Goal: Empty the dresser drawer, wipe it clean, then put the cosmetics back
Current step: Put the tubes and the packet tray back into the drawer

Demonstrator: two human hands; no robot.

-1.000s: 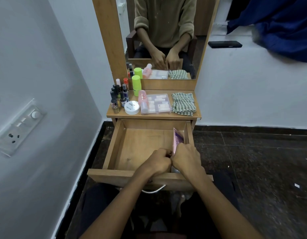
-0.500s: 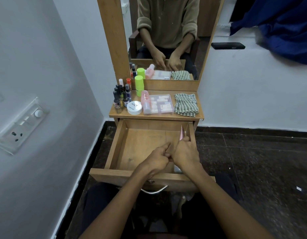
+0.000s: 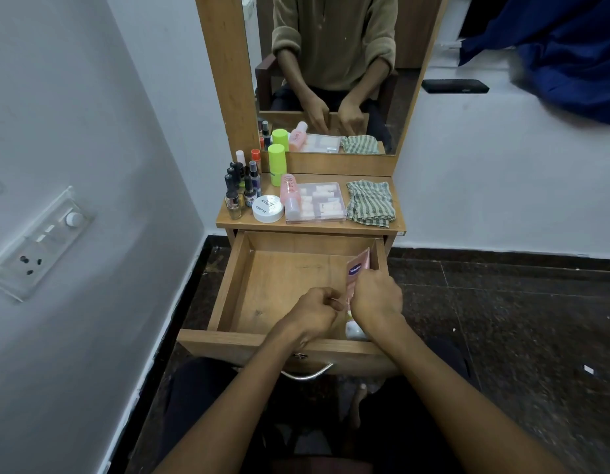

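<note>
Right hand [image 3: 375, 295] is wrapped around a pink squeeze tube with a white cap [image 3: 356, 268], holding it on end against the drawer's right wall, crimped end at 12 o'clock, cap down at 6 near the front panel. Left hand [image 3: 314, 311] sits just at 9 o'clock of it, fingers curled, fingertips touching or pinching the tube's lower part; can't tell which.

Both hands are inside the open wooden drawer [image 3: 262, 285], front-right corner. Bare wood everywhere else in it. Metal pull handle [image 3: 307, 374] hangs at 6.

Dresser top [image 3: 310, 227] at 12, left to right: cluster of small dark nail polish bottles [image 3: 240, 188], round white jar [image 3: 268, 208], lime green cylinder bottle [image 3: 276, 164] behind, pink bottle lying down [image 3: 290, 195], clear flat plastic case [image 3: 317, 201], folded green striped cloth [image 3: 370, 203]. Wood-framed mirror [image 3: 331, 73] behind all of it.
</note>
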